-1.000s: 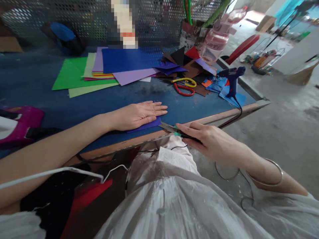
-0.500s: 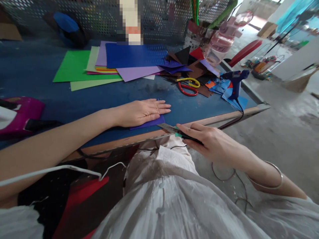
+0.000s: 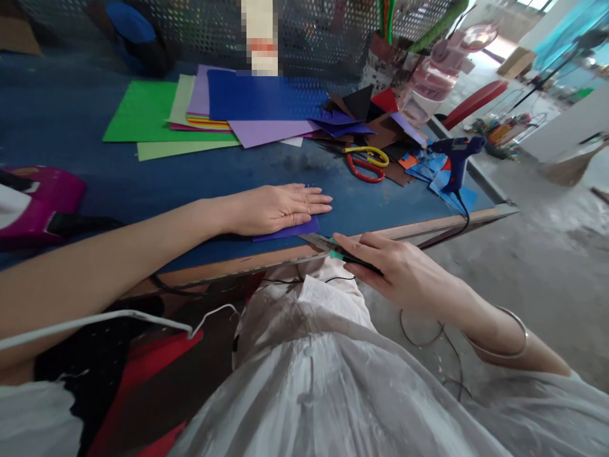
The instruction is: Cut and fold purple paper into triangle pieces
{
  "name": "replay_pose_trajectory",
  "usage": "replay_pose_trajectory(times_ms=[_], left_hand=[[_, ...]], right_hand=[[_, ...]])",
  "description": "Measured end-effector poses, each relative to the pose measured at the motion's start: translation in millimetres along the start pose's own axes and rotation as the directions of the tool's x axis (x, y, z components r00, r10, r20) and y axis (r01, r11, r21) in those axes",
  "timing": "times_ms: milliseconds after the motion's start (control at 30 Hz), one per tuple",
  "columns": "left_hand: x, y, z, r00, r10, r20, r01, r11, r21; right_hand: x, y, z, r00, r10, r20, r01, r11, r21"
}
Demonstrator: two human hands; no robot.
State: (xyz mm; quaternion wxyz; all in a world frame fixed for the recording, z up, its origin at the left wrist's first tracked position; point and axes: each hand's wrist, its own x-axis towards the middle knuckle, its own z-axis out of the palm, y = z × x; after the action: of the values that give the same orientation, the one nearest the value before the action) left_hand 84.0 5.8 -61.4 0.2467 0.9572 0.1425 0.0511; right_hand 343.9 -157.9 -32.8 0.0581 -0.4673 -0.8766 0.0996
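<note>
My left hand (image 3: 280,209) lies flat, palm down, on a small purple-blue sheet (image 3: 288,232) near the front edge of the blue table. The palm and fingers hide most of the sheet. In my right hand (image 3: 387,263) is a dark-handled utility knife (image 3: 354,257) with a green part. Its grey blade points left, its tip beside the sheet's front edge; whether the two touch I cannot tell.
Stacked coloured sheets (image 3: 266,98) lie at the back. Red and yellow scissors handles (image 3: 365,172), paper scraps (image 3: 380,130), a blue glue gun (image 3: 457,155) and a pink bottle (image 3: 428,82) are to the right. A magenta device (image 3: 61,197) sits at the left.
The view has shifted slightly. My right hand and the knife have moved a little left relative to the sheet, while my left hand stays flat on it.
</note>
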Motion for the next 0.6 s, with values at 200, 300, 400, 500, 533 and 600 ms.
replay_pose_trajectory(times_ms=[200,300,400,500,533,600], left_hand=[[0.3,-0.8,1.1,1.000,-0.026,0.014,0.026,1.000,0.010],[0.5,-1.2,1.4,1.000,-0.019,0.010,0.019,1.000,0.017],[1.1,-2.8,1.8,1.000,-0.019,0.001,0.019,1.000,0.010],[1.7,-4.0,1.8,1.000,-0.016,-0.009,0.016,1.000,-0.009],[1.9,-4.0,1.7,1.000,-0.015,-0.015,0.015,1.000,-0.014],[2.2,-3.4,1.8,1.000,-0.018,-0.023,0.018,1.000,-0.018]], right_hand=[[0.0,-1.8,-0.8,1.000,-0.001,-0.004,0.002,0.998,0.058],[1.8,-2.6,-2.2,1.000,-0.018,-0.010,0.019,0.999,0.042],[3.6,-2.7,-2.3,1.000,-0.026,-0.006,0.026,0.999,0.031],[3.1,-4.8,-1.6,0.999,-0.024,0.027,0.022,0.998,0.066],[2.6,-6.0,-1.2,0.999,-0.026,0.042,0.023,0.997,0.073],[1.2,-9.0,-0.5,0.998,-0.032,0.060,0.027,0.997,0.078]])
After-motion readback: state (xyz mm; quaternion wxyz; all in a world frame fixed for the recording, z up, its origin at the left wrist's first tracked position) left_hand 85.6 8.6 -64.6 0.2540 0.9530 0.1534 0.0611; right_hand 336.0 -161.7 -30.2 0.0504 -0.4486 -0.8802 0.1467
